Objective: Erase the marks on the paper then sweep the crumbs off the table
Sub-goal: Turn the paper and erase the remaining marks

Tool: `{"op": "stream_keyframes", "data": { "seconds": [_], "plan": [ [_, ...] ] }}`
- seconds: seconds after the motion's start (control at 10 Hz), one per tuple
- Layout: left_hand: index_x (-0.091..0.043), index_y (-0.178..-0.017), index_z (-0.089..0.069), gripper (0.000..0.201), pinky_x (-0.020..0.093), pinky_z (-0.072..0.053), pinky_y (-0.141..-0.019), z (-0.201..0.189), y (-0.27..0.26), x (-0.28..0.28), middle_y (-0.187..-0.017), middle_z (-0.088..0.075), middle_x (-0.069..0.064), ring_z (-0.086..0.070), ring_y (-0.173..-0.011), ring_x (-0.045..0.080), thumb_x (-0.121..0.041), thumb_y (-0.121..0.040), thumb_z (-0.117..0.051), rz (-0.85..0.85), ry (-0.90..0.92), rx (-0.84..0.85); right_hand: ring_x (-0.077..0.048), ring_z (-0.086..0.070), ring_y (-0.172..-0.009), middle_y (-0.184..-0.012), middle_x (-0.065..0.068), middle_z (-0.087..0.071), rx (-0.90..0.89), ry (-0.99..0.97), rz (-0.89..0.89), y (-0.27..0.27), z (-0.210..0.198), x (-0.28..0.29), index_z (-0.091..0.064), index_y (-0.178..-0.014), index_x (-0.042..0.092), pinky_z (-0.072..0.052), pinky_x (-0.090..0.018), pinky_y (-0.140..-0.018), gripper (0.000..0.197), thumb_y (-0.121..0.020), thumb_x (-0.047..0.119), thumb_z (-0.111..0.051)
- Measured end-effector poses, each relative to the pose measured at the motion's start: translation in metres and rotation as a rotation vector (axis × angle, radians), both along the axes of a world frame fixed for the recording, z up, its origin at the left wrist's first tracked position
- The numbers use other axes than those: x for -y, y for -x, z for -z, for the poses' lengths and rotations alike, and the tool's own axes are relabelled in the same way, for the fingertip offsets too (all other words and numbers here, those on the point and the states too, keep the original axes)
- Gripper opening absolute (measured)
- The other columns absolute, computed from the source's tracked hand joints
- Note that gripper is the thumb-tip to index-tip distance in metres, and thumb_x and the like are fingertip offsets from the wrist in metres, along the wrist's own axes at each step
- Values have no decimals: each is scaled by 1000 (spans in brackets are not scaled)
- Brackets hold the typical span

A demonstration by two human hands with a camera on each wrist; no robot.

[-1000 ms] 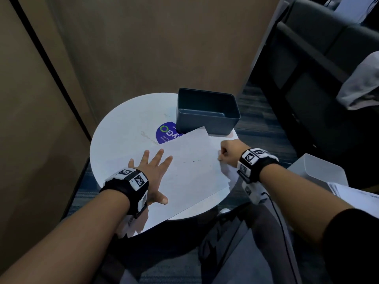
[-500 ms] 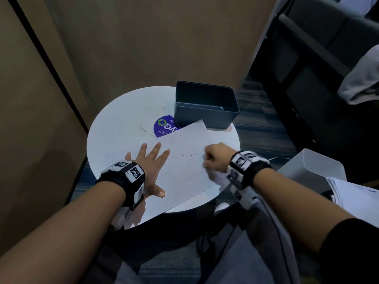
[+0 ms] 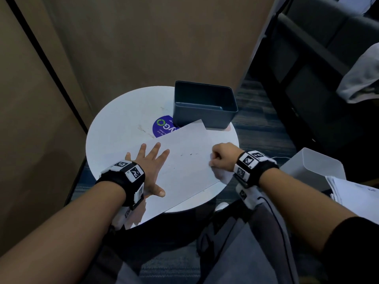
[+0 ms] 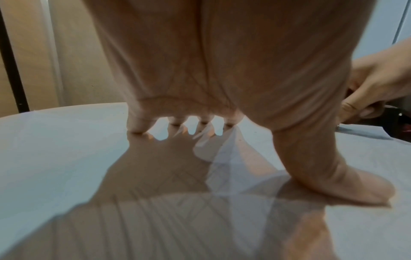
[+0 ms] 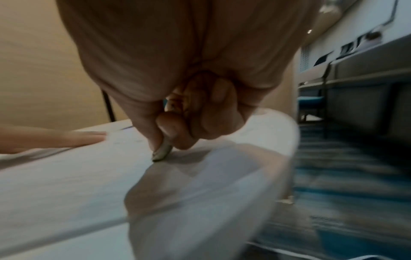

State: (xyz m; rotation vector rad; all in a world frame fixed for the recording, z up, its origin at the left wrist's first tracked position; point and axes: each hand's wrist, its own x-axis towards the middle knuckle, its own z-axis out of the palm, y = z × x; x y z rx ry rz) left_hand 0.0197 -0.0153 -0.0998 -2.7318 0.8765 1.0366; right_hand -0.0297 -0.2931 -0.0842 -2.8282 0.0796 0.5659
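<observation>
A white sheet of paper (image 3: 184, 171) lies on the round white table (image 3: 119, 130), with a few small dark specks (image 3: 189, 154) near its middle. My left hand (image 3: 150, 169) presses flat on the paper's left part, fingers spread (image 4: 138, 126). My right hand (image 3: 222, 158) is curled near the paper's right edge. In the right wrist view its thumb and forefinger pinch a small grey eraser (image 5: 163, 151), whose tip touches the paper (image 5: 77, 176).
A dark grey open bin (image 3: 204, 104) stands at the table's far right, next to a purple round sticker (image 3: 162, 128). A pale bin (image 3: 313, 171) and a stack of papers (image 3: 352, 191) sit to my right. A brown wall panel is behind; dark seats are beyond.
My right hand moved left onto the paper from its right edge, then drew slightly back right. The left hand kept pressing the sheet. Dark specks now show on the paper.
</observation>
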Motion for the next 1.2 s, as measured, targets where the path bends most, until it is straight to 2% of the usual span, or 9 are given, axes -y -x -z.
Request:
{"op": "stream_keyframes", "data": {
  "seconds": [0.1, 0.2, 0.3, 0.4, 0.5, 0.7, 0.9, 1.0, 1.2],
  "plan": [
    [-44, -146, 31, 171, 74, -9, -109, 1, -1, 0, -155, 39, -11, 24, -147, 38, -102, 6, -23, 8, 22, 27, -23, -60, -87, -85, 1, -60, 41, 46, -39, 1, -11, 2, -50, -75, 21, -40, -27, -68, 22, -87, 29, -67],
    [-42, -147, 29, 150, 71, -8, -111, 0, 0, 2, -157, 37, -9, 23, -148, 37, -98, -39, -59, -12, 11, 69, -22, -60, -86, -90, -3, -66, 80, -108, -152, -3, -14, -48, -57, -83, 17, -42, -28, -70, 12, -88, 26, -64],
    [-39, -149, 28, 136, 69, -8, -112, 5, 5, 3, -158, 36, -8, 22, -148, 37, -73, -65, -73, -17, -7, 130, -19, -61, -78, -84, 1, -67, 27, -186, -229, 2, 2, -94, -56, -79, 20, -52, -35, -72, 16, -83, 32, -65],
    [-40, -149, 27, 136, 69, -7, -112, 4, 4, 3, -158, 36, -9, 23, -148, 36, -72, -65, -75, -21, -25, 105, -20, -60, -73, -75, 4, -62, 22, -136, -156, 2, 7, -66, -50, -69, 22, -54, -37, -70, 20, -78, 34, -64],
    [-40, -150, 26, 137, 71, -6, -112, 6, 4, 4, -158, 35, -9, 24, -148, 37, -72, -63, -75, -22, -12, 80, -21, -57, -77, -74, 6, -57, 13, 14, -82, 1, -7, -16, -45, -66, 26, -44, -29, -67, 28, -84, 28, -67],
    [-39, -149, 26, 136, 70, -9, -113, 9, 5, 1, -159, 34, -8, 21, -148, 37, -72, -64, -75, -19, 3, 136, -15, -57, -69, -73, 6, -61, 31, -177, -228, 2, -9, -89, -53, -74, 21, -47, -29, -66, 18, -86, 26, -66],
    [-40, -150, 26, 138, 70, -5, -112, 7, 1, 3, -157, 36, -9, 25, -148, 36, -71, -64, -77, -29, -9, 79, -17, -53, -74, -73, 8, -56, 1, -92, -93, 4, 0, -32, -46, -67, 26, -41, -28, -68, 33, -85, 32, -72],
    [-41, -150, 26, 137, 70, -5, -113, 8, 4, 2, -157, 36, -10, 25, -148, 36, -70, -64, -77, -35, -6, 70, -16, -55, -74, -71, 13, -54, 22, -44, -56, 5, -11, -9, -49, -68, 25, -38, -25, -61, 29, -85, 30, -72],
    [-39, -151, 24, 142, 72, -11, -113, -2, 3, -9, -159, 32, -7, 20, -149, 37, -78, -57, -75, 29, -26, 74, -8, -58, -60, -70, 6, -65, 127, -248, 50, 7, -13, -35, -60, -88, 14, -39, -22, -55, 17, -91, 30, -65]
  ]
}}
